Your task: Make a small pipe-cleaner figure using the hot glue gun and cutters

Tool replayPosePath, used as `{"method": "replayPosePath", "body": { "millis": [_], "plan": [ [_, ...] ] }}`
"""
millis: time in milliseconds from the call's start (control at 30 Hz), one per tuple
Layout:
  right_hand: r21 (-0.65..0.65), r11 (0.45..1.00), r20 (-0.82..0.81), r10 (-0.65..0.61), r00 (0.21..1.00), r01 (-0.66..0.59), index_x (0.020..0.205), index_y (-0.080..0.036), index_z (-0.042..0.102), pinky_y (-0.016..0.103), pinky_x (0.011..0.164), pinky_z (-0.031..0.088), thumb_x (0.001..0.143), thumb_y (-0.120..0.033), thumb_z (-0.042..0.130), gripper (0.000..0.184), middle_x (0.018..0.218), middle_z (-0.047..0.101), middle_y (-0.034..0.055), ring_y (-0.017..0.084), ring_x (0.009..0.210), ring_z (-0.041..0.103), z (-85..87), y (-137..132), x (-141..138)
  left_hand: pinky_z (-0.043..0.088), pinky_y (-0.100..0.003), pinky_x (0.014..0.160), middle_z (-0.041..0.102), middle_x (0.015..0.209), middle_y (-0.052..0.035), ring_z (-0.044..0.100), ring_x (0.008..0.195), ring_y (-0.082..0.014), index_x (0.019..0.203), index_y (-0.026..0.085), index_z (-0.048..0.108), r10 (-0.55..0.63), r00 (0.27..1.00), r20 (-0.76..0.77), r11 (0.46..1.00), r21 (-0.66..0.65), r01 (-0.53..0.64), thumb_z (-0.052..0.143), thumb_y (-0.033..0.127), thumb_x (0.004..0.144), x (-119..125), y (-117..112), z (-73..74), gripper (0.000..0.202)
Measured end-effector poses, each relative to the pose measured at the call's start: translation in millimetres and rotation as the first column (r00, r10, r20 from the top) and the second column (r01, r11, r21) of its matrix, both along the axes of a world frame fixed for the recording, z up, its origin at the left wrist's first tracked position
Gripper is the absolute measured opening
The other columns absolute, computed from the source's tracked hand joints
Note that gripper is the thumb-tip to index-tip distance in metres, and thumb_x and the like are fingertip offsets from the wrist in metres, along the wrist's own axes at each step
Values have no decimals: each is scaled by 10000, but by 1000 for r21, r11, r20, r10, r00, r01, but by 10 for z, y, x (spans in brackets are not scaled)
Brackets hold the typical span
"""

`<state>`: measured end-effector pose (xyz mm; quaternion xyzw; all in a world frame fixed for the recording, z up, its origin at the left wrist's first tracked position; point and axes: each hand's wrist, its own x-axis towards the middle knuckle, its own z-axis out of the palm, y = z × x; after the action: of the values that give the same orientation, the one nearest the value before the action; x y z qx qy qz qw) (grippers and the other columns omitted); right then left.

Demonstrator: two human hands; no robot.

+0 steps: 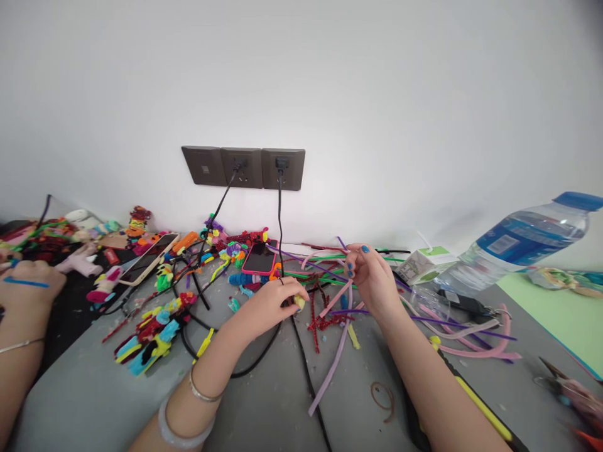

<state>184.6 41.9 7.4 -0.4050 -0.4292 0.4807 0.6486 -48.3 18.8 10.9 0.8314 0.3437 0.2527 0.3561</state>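
My left hand [276, 302] is closed in a pinch around a small fuzzy yellow piece [299, 301], part of which the fingers hide. On the right, my right hand [372, 279] is raised with curled fingers and blue nails. A long lavender pipe cleaner [336, 358] runs from its fingertips down across the grey table [264, 408]. Between the hands lie red tinsel pipe cleaners [316, 323] and a pink one [336, 299]. A short pale yellow piece [353, 337] rests below them.
A black cable [304, 358] drops from the wall sockets [242, 168] between my arms. Phones [259, 258] and finished pipe-cleaner figures [153, 333] crowd the left. A tilted water bottle [518, 242], drink carton [428, 263] and scissors [565, 383] are right. Another person's hand [35, 285] is far left.
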Motion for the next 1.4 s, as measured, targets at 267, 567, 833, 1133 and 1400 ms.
{"method": "replayPosePath", "body": {
  "millis": [267, 567, 833, 1133, 1400],
  "plan": [
    [16, 1000, 30, -3, 1000, 3, 875, -238, 638, 263, 462, 330, 861, -502, 602, 267, 606, 472, -35, 130, 512, 440, -1, 6, 9, 426, -223, 698, 672, 899, -27, 599, 748, -134, 979, 198, 656, 35, 999, -38, 999, 17, -34, 505, 75, 823, 36, -20, 9, 250],
    [23, 1000, 0, 1, 1000, -1, 890, -231, 649, 269, 470, 323, 880, -483, 586, 260, 593, 462, -35, 131, 506, 430, -5, -2, 4, 431, -216, 687, 691, 898, -30, 606, 738, -141, 1003, 207, 671, 47, 997, -64, 999, 16, -46, 483, 86, 824, 36, -24, 2, 286],
    [14, 1000, -10, 5, 1000, -5, 881, -233, 658, 263, 463, 313, 868, -476, 598, 251, 586, 463, -35, 131, 508, 430, -18, 9, 15, 457, -234, 720, 712, 893, -42, 636, 773, -159, 979, 209, 702, 69, 994, -80, 997, 26, -67, 533, 109, 856, 25, -30, 23, 233],
    [3, 1000, -40, 3, 999, -3, 870, -229, 666, 263, 472, 310, 848, -468, 624, 244, 578, 467, -30, 130, 517, 424, 4, -2, 8, 473, -279, 852, 675, 1119, -89, 657, 965, -182, 941, 199, 718, -1, 1000, -8, 998, 58, 2, 511, 67, 865, -15, -26, 37, 257],
    [3, 1000, -77, 10, 997, -10, 865, -217, 681, 252, 467, 317, 850, -471, 625, 261, 575, 479, -31, 120, 511, 431, -17, 11, 20, 475, -293, 863, 642, 1108, -78, 642, 943, -172, 985, 210, 735, 2, 1000, -25, 992, 125, 1, 547, 168, 904, -32, -10, -7, 208]
  ]
}}
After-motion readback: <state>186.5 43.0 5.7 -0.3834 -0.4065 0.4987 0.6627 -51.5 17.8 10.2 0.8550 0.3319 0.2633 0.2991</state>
